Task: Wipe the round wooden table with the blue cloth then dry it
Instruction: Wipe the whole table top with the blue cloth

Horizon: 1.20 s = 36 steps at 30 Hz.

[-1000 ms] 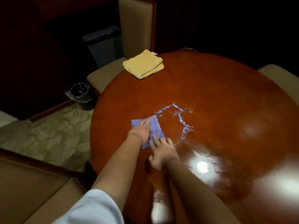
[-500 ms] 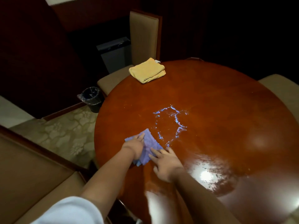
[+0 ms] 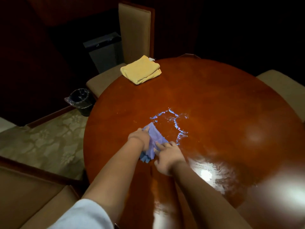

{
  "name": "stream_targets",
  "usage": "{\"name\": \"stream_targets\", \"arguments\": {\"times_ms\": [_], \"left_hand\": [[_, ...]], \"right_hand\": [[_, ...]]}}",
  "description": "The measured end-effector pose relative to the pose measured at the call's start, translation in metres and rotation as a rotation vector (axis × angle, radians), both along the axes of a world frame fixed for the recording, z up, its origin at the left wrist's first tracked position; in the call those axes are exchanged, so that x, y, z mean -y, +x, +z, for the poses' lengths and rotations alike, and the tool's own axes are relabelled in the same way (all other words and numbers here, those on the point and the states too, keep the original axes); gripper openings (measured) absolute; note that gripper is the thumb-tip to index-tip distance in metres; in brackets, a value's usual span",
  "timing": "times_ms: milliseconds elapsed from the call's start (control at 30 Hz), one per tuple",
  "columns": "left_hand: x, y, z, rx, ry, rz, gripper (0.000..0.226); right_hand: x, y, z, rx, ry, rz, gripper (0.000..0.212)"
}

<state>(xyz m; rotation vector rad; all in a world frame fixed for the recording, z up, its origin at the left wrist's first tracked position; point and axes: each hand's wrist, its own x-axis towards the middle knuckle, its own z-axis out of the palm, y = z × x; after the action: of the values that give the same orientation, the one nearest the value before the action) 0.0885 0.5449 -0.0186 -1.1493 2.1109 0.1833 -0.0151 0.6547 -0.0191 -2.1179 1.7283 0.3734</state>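
Note:
The blue cloth point(image 3: 154, 141) lies bunched on the round wooden table point(image 3: 214, 100), near its front left part. My left hand point(image 3: 140, 136) grips the cloth's left side. My right hand point(image 3: 168, 156) presses on its right edge with the fingers spread over it. Just beyond the cloth a puddle of water point(image 3: 175, 124) glints on the wood. A folded yellow towel point(image 3: 141, 69) rests at the table's far left edge.
Beige upholstered chairs stand around the table: one behind the towel point(image 3: 133, 32), one at the right point(image 3: 283, 86), one at the near left point(image 3: 33, 195). A small black bin point(image 3: 80, 100) with a liner sits on the patterned carpet to the left.
Both hands have gathered the flat cloth into a bunch and drawn it slightly toward me. The camera view has shifted up a little.

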Motion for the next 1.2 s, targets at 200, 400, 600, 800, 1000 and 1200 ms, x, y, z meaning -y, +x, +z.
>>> {"name": "stream_targets", "arguments": {"times_ms": [200,400,600,800,1000,1200], "left_hand": [[-0.019,0.008,-0.010,-0.025,-0.019,0.038,0.061],[-0.077,0.021,-0.008,-0.004,-0.018,0.042,0.058],[-0.116,0.012,0.016,-0.056,-0.028,0.033,0.058],[-0.133,-0.012,0.023,-0.037,-0.061,-0.081,0.042],[-0.124,-0.018,0.010,-0.078,-0.093,-0.058,0.038],[-0.089,-0.024,0.002,-0.076,-0.145,-0.129,0.033]], "right_hand": [[-0.022,0.005,0.008,-0.013,0.000,0.026,0.059],[-0.063,0.003,0.017,-0.072,0.013,0.167,0.058],[-0.090,-0.030,0.014,-0.099,0.055,0.217,0.059],[-0.085,-0.051,0.013,-0.244,0.057,0.221,0.052],[-0.061,-0.049,0.011,-0.355,0.040,0.211,0.039],[-0.025,-0.059,0.008,-0.370,0.021,0.142,0.048]]}}
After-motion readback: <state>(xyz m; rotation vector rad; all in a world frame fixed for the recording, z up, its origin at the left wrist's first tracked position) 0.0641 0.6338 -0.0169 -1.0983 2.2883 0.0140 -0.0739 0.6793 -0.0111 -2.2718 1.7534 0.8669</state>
